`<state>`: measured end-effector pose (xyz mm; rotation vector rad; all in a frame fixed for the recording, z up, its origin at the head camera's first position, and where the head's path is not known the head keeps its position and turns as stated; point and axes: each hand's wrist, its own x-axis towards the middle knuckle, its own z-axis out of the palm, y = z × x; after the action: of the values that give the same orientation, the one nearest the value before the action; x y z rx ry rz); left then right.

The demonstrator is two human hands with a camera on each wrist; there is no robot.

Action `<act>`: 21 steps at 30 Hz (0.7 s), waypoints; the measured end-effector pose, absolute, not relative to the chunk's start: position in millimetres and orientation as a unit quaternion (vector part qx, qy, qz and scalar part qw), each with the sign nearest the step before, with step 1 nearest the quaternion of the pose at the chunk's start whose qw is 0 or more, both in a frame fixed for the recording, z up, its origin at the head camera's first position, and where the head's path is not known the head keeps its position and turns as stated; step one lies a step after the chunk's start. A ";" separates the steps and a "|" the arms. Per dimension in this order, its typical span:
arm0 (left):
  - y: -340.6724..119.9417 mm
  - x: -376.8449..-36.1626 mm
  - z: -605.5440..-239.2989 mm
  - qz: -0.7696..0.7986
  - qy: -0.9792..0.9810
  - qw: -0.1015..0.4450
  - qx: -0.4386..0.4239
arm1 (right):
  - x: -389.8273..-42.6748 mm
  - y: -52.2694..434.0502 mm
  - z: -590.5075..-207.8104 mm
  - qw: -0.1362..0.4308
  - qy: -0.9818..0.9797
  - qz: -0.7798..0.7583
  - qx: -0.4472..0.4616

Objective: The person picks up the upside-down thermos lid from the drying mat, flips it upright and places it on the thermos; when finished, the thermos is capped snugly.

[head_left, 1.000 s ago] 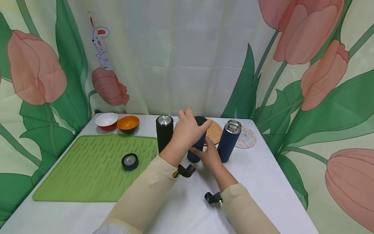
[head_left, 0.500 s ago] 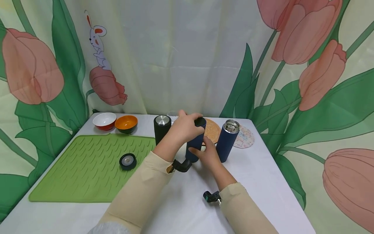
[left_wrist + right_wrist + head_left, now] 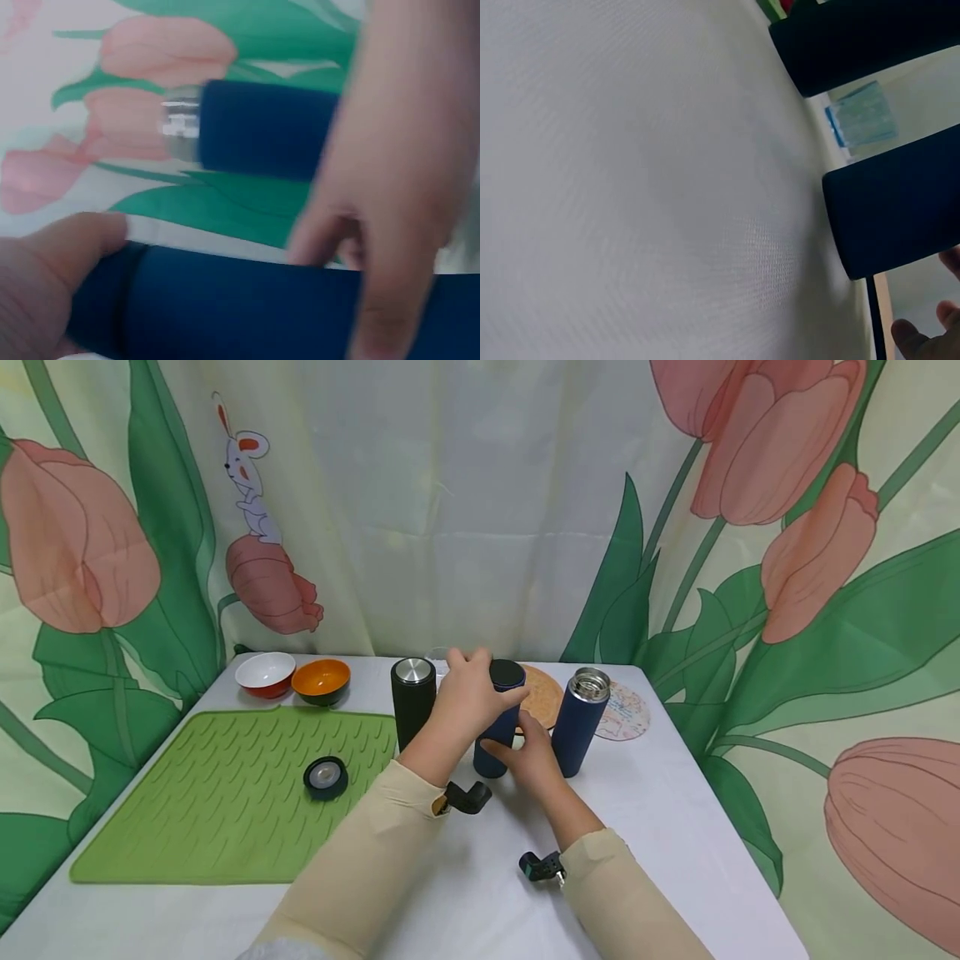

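Since a second ago our left hand [image 3: 471,693] has slid from the cap onto the capped blue flask [image 3: 497,727], gripping it; our right hand [image 3: 534,758] clasps its base. Left-wrist view: fingers [image 3: 390,247] wrap it. It could tip against the open flask [image 3: 579,720].

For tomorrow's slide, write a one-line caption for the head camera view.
Two hands grip a capped navy flask: left hand near the top, right hand low down, between a black flask and an open navy flask.

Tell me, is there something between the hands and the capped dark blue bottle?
Nothing visible. The left hand grips the capped blue bottle near its cap and the right hand touches its lower body. The open blue bottle stands beside them, apart.
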<state>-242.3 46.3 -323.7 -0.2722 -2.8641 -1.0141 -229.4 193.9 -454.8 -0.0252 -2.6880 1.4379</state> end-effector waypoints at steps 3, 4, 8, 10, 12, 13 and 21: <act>37.6 -245.6 -317.6 -0.356 -0.926 -0.001 -0.123 | -229.0 194.1 -453.8 0.053 -0.880 0.472 -0.010; 35.5 -246.3 -315.7 -0.365 -0.922 -0.016 -0.128 | -228.9 194.3 -453.7 0.054 -0.880 0.472 -0.011; 35.1 -245.8 -314.7 -0.373 -0.920 -0.035 -0.117 | -229.1 194.7 -454.5 0.046 -0.881 0.471 -0.010; 39.7 -244.0 -318.0 -0.360 -0.928 -0.015 -0.099 | -229.2 194.7 -455.0 0.042 -0.881 0.471 -0.009; 45.8 -242.2 -322.4 -0.343 -0.935 0.019 -0.084 | -228.7 194.5 -454.9 0.045 -0.881 0.471 -0.006; 49.0 -241.6 -324.5 -0.335 -0.938 0.037 -0.079 | -228.5 194.5 -454.9 0.049 -0.880 0.472 -0.005; 50.4 -242.9 -321.4 -0.305 -0.946 0.063 -0.087 | -228.1 194.0 -453.4 0.057 -0.875 0.481 0.007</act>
<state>-242.9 50.4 -321.4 -0.2622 -2.8591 -0.9211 -228.1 194.0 -453.4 0.0201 -2.6536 1.4581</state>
